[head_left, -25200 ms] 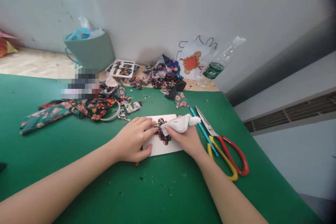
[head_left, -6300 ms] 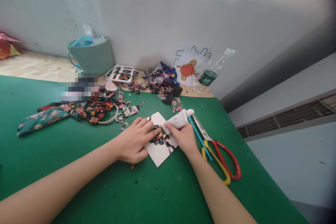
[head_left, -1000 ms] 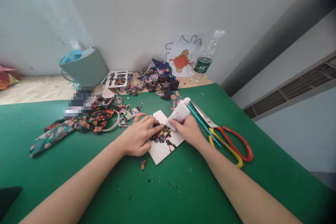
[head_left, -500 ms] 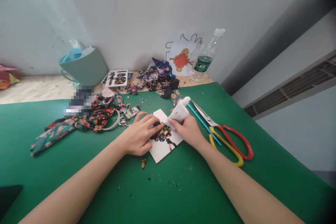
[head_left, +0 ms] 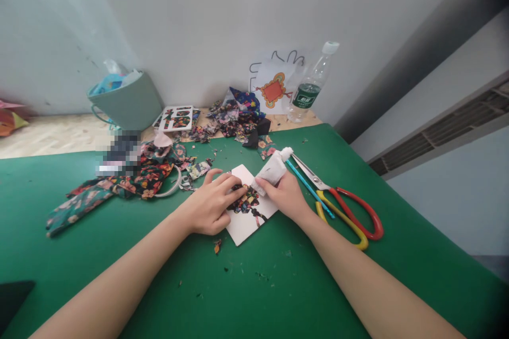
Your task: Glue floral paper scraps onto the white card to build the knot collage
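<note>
A white card [head_left: 241, 233] lies on the green tabletop, with small patterned fabric pieces [head_left: 248, 202] grouped on it and a dark tail-shaped piece toward its lower right. My left hand [head_left: 210, 204] rests over the card's left side, fingers apart, the fingertips touching the fabric pieces. It grips nothing that I can see. Over the card's right edge, my right hand [head_left: 288, 196] is closed around a white squeeze tube [head_left: 272, 169], thumb on top. The tube's white cap points up and away to the right, and its lower end sits close to the fabric pieces.
Right of the card lie large scissors [head_left: 342, 201] with red and yellow handles and a blue pencil [head_left: 306, 185]. Patterned cloth [head_left: 135, 180] is bunched at left. Fabric scraps [head_left: 238, 116], a drawing [head_left: 274, 90], a water bottle [head_left: 306, 95] and a green-grey basket [head_left: 127, 100] stand behind.
My right hand has tilted the tube very slightly, its cap shifting a little to the right. My left hand stays in place on the fabric pieces.
</note>
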The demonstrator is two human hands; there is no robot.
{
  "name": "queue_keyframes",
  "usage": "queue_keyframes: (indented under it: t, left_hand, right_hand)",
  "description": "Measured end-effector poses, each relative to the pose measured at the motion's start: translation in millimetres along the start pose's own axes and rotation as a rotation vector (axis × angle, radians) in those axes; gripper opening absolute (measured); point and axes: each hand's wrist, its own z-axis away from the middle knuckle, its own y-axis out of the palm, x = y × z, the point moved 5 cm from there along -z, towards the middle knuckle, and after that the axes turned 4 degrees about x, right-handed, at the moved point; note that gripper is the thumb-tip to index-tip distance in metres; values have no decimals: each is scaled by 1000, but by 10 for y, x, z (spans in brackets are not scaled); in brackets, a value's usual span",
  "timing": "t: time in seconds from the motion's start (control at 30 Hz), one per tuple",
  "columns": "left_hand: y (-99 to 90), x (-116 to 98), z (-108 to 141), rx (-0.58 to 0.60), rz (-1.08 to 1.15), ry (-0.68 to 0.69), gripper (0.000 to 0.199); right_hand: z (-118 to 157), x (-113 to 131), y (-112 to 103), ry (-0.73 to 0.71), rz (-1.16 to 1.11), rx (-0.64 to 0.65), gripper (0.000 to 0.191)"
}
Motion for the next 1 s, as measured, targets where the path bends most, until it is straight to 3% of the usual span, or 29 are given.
queue_keyframes:
  t: [1.0]
  left_hand:
    - [32, 30, -19, -11, 81, -13, 63]
  right_hand:
    - [-5, 8, 27, -4, 4, 78, 18]
